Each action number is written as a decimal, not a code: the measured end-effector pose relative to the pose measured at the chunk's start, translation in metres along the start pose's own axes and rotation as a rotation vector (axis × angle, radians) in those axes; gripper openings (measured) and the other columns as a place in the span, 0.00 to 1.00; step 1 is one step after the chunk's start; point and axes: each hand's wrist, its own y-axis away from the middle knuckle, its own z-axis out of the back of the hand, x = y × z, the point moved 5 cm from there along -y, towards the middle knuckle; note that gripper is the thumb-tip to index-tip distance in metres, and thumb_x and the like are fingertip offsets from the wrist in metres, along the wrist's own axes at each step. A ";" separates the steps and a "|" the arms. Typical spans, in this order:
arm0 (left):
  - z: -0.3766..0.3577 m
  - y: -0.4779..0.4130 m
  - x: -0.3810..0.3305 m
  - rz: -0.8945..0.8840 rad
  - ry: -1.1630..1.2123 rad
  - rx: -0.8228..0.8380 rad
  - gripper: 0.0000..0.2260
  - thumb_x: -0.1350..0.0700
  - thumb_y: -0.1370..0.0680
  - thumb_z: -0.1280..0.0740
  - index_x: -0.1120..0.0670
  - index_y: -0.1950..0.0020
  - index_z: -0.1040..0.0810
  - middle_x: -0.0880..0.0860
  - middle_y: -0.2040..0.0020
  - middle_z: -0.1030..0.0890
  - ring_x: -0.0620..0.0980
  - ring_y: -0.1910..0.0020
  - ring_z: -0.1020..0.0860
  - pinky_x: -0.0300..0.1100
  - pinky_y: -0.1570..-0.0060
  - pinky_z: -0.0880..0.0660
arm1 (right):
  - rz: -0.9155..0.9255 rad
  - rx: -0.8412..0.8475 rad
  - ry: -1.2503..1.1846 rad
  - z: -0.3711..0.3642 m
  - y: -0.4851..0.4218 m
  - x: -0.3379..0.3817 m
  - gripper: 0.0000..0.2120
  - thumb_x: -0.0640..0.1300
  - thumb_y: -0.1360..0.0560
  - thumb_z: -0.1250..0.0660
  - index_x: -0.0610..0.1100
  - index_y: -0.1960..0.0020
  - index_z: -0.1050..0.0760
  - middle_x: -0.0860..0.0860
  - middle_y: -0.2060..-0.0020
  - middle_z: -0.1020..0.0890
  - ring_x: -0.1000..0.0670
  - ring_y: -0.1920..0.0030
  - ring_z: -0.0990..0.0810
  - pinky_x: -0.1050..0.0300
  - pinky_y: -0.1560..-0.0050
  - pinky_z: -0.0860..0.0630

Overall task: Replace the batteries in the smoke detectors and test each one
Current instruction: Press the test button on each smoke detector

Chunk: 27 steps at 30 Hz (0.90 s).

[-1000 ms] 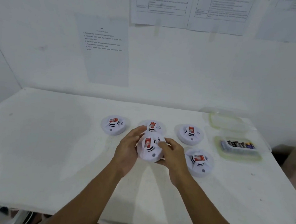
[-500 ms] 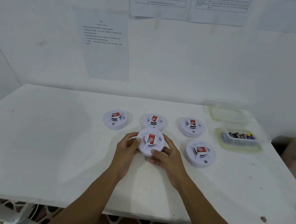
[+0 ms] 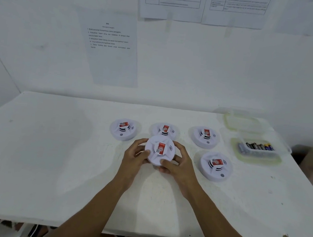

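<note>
Centrally, a round white smoke detector (image 3: 159, 153), with a red label and black vent slots on its raised hub, is gripped by the left hand (image 3: 134, 159) and right hand (image 3: 181, 165). Their fingers curl round its rim, mid-table (image 3: 51, 155). A far row of three detectors (image 3: 165, 130) lies just beyond it, and a fifth detector (image 3: 216, 166) to the right.

left hand (image 3: 135, 157): fingers curled round left side of the smoke detector (image 3: 160, 150) | right hand (image 3: 180, 166): gripping its right side | forearms: bare, angled inward, pretty much mirrored
</note>
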 end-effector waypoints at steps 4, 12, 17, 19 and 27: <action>0.000 -0.003 0.004 -0.008 -0.030 0.014 0.13 0.64 0.21 0.36 0.53 0.38 0.23 0.55 0.47 0.16 0.55 0.47 0.17 0.54 0.47 0.19 | 0.001 -0.008 0.011 0.003 -0.004 -0.004 0.27 0.32 0.30 0.27 0.52 0.37 0.28 0.46 0.48 0.16 0.43 0.52 0.15 0.42 0.53 0.17; 0.000 -0.004 0.005 -0.044 -0.051 0.037 0.14 0.63 0.20 0.36 0.52 0.36 0.23 0.52 0.45 0.16 0.53 0.45 0.18 0.49 0.48 0.19 | 0.004 -0.008 0.027 0.005 -0.008 -0.008 0.28 0.33 0.30 0.26 0.52 0.36 0.29 0.45 0.49 0.16 0.42 0.54 0.15 0.43 0.56 0.17; 0.001 -0.003 0.007 -0.054 -0.070 0.036 0.14 0.62 0.20 0.35 0.52 0.35 0.23 0.52 0.44 0.16 0.53 0.45 0.18 0.49 0.49 0.19 | 0.014 -0.014 0.045 0.006 -0.008 -0.010 0.29 0.34 0.30 0.26 0.53 0.36 0.30 0.45 0.48 0.16 0.42 0.54 0.15 0.42 0.56 0.17; 0.001 -0.002 0.006 -0.057 -0.073 0.037 0.14 0.62 0.20 0.35 0.53 0.34 0.24 0.52 0.43 0.16 0.53 0.44 0.18 0.48 0.49 0.19 | 0.018 -0.021 0.052 0.006 -0.008 -0.011 0.29 0.34 0.31 0.25 0.52 0.35 0.30 0.45 0.46 0.17 0.43 0.53 0.15 0.42 0.57 0.17; 0.000 0.003 0.002 -0.055 -0.061 0.049 0.14 0.62 0.20 0.35 0.53 0.35 0.23 0.51 0.44 0.16 0.52 0.45 0.18 0.48 0.49 0.19 | 0.021 0.004 0.057 0.006 -0.004 -0.011 0.29 0.34 0.30 0.25 0.52 0.35 0.30 0.45 0.45 0.17 0.45 0.51 0.15 0.41 0.55 0.17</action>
